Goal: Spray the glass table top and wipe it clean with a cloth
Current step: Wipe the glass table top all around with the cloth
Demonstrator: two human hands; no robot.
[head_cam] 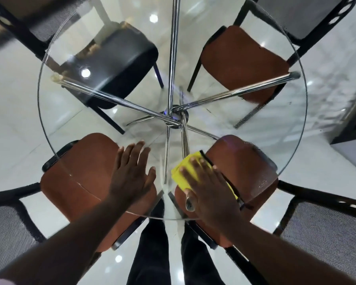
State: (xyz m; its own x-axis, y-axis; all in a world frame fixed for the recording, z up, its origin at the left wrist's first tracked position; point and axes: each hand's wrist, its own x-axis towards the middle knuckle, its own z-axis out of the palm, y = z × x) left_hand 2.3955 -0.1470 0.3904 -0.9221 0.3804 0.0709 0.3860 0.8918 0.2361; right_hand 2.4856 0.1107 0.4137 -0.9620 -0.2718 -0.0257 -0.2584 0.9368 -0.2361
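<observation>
White tiles [12,99] show through the glass table top [214,120]. Nearer us than its chrome hub [174,118], our left hand [131,171] presses flat and empty; our right hand [210,188] pins the yellow cloth [183,171] flat-fingered. That bare palm may smear prints; leaning could tip the glass.

On the table top [255,124], near its front edge, the left hand [131,173] lies flat just left of the right hand [210,188], which presses the cloth [183,171] beneath it. Far chairs [119,64] and near chairs [80,173] sit tucked under the top.
</observation>
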